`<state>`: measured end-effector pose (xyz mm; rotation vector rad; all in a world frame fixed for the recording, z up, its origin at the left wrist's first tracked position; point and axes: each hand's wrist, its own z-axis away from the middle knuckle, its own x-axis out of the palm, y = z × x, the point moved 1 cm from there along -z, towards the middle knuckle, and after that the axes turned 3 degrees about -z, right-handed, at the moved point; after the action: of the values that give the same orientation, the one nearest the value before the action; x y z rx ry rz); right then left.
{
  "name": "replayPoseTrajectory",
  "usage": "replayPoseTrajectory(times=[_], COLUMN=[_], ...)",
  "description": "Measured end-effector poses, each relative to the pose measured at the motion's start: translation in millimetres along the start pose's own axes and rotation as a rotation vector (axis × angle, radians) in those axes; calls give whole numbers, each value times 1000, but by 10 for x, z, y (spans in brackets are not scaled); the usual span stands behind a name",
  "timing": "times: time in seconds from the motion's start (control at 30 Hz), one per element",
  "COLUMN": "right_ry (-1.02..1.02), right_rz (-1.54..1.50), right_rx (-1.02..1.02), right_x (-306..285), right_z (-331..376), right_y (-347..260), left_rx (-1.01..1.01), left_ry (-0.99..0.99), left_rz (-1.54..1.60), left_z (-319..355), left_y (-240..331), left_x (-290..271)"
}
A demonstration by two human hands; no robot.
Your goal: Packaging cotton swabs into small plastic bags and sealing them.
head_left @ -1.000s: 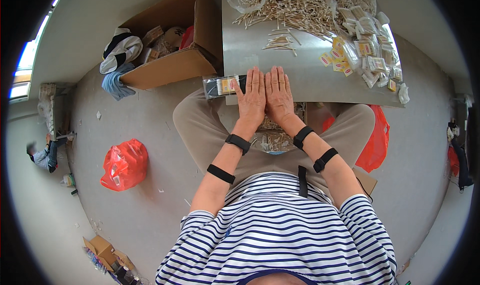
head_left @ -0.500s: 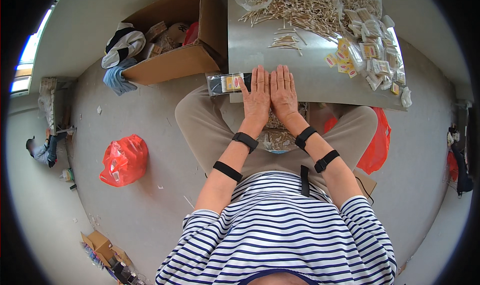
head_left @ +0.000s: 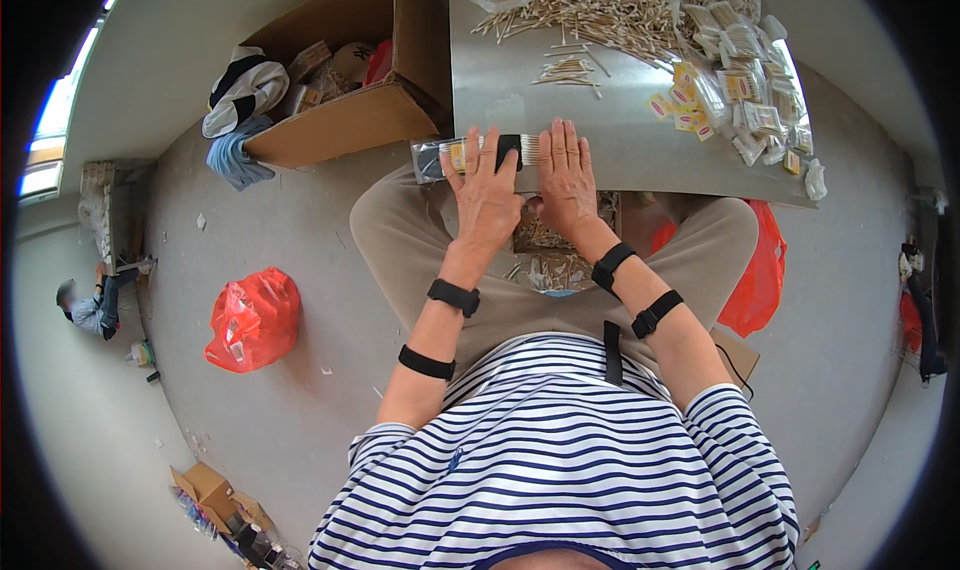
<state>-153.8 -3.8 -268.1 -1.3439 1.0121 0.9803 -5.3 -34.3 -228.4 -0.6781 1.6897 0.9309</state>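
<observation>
At the table's near edge lies a clear plastic packet (head_left: 428, 163) with a yellow-and-white card in it. My left hand (head_left: 487, 198) rests over this packet, fingers stretched and slightly apart. A black piece (head_left: 508, 150) sits beside the left hand's fingertips. White-tipped cotton swabs (head_left: 530, 150) show in a row between the black piece and my right hand. My right hand (head_left: 566, 188) lies flat, its fingers straight, against the swab ends; what is under its palm is hidden.
A big heap of loose cotton swabs (head_left: 590, 5) covers the far part of the metal table (head_left: 490, 80). Filled swab packets (head_left: 755, 100) and yellow cards (head_left: 685, 98) lie on the right. An open cardboard box (head_left: 345, 130) stands left; a red bag (head_left: 255, 320) sits on the floor.
My left hand has moved left, away from my right hand, and its fingers have spread. A row of swabs now shows between the hands. My right hand has barely moved.
</observation>
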Motion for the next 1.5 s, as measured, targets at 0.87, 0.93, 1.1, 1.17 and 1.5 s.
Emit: replayPoseTrajectory(times=[0.87, 0.93, 1.1, 1.17, 1.5], right_ry=[47, 61, 58, 48, 100], right_rz=[-15, -18, -28, -56, -43], right_rx=[-15, -19, -14, -12, -10], right_x=[14, 38, 39, 31, 93], right_z=[-2, -2, -2, -1, -2], right_y=[-26, -18, -15, -21, 12], left_rx=[-39, -46, -52, -41, -14], left_ry=[49, 66, 64, 71, 45], left_rz=[116, 104, 87, 83, 85], left_z=[76, 24, -37, -31, 3], left_y=[-1, -14, -7, -3, 19], left_x=[39, 70, 105, 95, 42])
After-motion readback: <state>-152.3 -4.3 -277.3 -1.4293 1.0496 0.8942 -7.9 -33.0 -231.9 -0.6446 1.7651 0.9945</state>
